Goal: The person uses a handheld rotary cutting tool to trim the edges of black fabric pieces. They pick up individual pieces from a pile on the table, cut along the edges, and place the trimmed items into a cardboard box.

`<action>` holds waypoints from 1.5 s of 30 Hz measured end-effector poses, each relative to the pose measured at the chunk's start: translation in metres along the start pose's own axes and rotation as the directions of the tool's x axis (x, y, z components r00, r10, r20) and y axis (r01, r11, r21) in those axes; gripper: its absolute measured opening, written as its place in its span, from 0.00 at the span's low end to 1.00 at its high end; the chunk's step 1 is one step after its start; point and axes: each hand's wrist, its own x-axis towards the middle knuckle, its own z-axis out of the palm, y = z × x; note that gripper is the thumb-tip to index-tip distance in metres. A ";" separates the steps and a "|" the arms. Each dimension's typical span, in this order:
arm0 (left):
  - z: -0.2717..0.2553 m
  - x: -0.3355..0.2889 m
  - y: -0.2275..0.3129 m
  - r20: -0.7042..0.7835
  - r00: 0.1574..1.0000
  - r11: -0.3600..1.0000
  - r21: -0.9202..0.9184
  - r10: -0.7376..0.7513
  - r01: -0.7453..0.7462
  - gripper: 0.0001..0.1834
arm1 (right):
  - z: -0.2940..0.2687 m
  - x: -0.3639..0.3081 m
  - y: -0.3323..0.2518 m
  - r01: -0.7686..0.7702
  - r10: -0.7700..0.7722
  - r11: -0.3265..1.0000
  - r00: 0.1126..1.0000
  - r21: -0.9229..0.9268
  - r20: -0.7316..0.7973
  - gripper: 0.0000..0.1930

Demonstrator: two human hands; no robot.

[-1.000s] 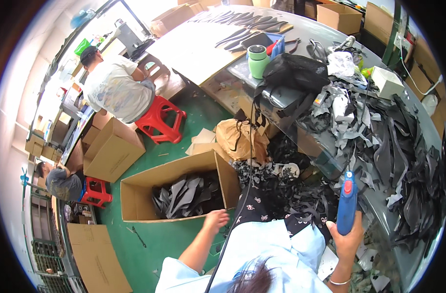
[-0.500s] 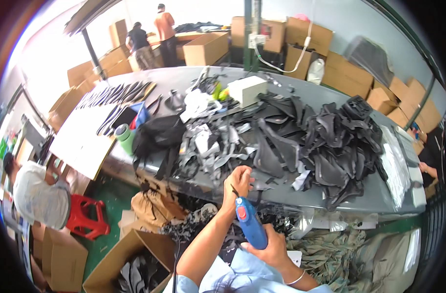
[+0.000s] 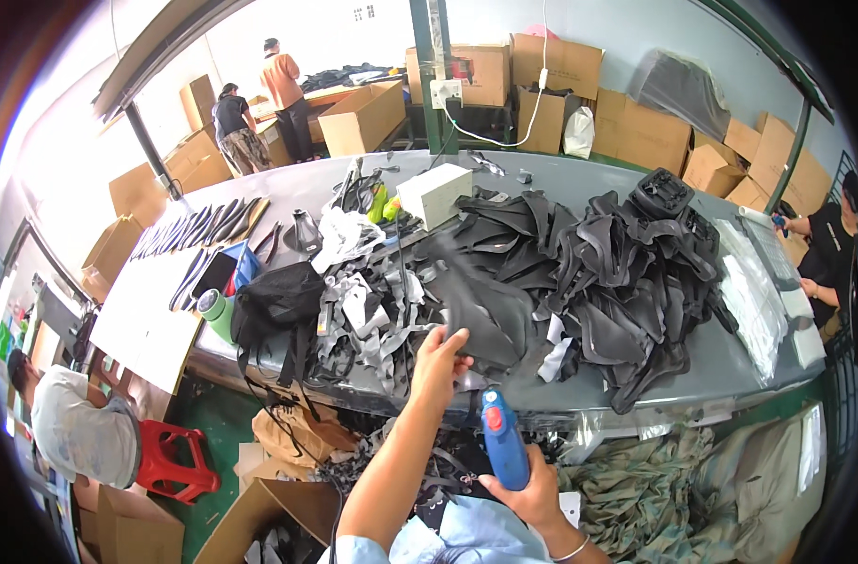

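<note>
My left hand [image 3: 436, 365] is closed in a pinch on the near edge of a dark grey moulded fabric piece [image 3: 490, 320]. The piece is blurred at its upper end and stands up over the table's near side. My right hand [image 3: 532, 489] is wrapped round a blue handheld power tool [image 3: 506, 446] with a red button, its tip pointing up and away from me. The tool is apart from the piece. To the right lies a heap of similar dark moulded pieces [image 3: 626, 282]. Left of the held piece is a pile of grey and white scraps [image 3: 368, 310].
On the grey table [image 3: 579, 399] are a white box [image 3: 435, 195], a black bag [image 3: 278, 305], a green bottle [image 3: 217, 313] and clear plastic sheets [image 3: 753, 282]. An open carton [image 3: 269, 512] stands below at left, near a red stool [image 3: 175, 461]. A person [image 3: 828, 249] is at the right end.
My left hand has taken hold of a dark grey moulded piece and moved slightly left and down. The power tool has shifted right and slightly down. The whole view has shifted.
</note>
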 end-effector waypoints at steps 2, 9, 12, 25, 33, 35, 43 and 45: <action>-0.015 -0.032 -0.009 -0.021 0.997 0.989 -0.125 0.077 -0.079 0.15 | 0.000 0.003 -0.005 0.012 -0.011 0.999 0.999 0.041 -0.042 0.26; -0.062 -0.146 -0.072 0.075 0.994 0.896 -0.433 -0.076 0.101 0.07 | 0.028 0.026 -0.030 0.121 -0.111 0.989 0.987 0.086 -0.116 0.26; -0.071 -0.173 -0.080 0.250 0.952 0.885 -0.383 -0.177 0.265 0.11 | 0.039 0.028 -0.039 0.145 -0.133 0.979 0.987 0.145 -0.085 0.24; -0.127 -0.221 0.029 -0.001 1.000 0.989 0.143 -0.030 0.030 0.16 | 0.012 0.028 -0.066 0.226 -0.270 0.959 0.915 0.172 0.299 0.22; -0.102 -0.228 0.035 -0.379 0.804 0.827 -0.149 0.458 -0.542 0.17 | 0.036 -0.012 -0.066 0.474 -0.422 0.871 0.857 -0.128 0.297 0.29; -0.096 -0.230 0.036 -0.427 0.757 0.792 -0.137 0.494 -0.595 0.18 | 0.046 -0.020 -0.071 0.584 -0.517 0.802 0.783 -0.125 0.344 0.28; -0.085 -0.224 0.022 -0.503 0.572 0.671 0.024 0.649 -0.741 0.17 | 0.053 -0.030 -0.073 0.583 -0.499 0.809 0.750 -0.076 0.433 0.27; -0.086 -0.223 0.017 -0.483 0.573 0.682 0.073 0.663 -0.728 0.17 | 0.053 -0.030 -0.075 0.587 -0.511 0.807 0.748 -0.063 0.423 0.27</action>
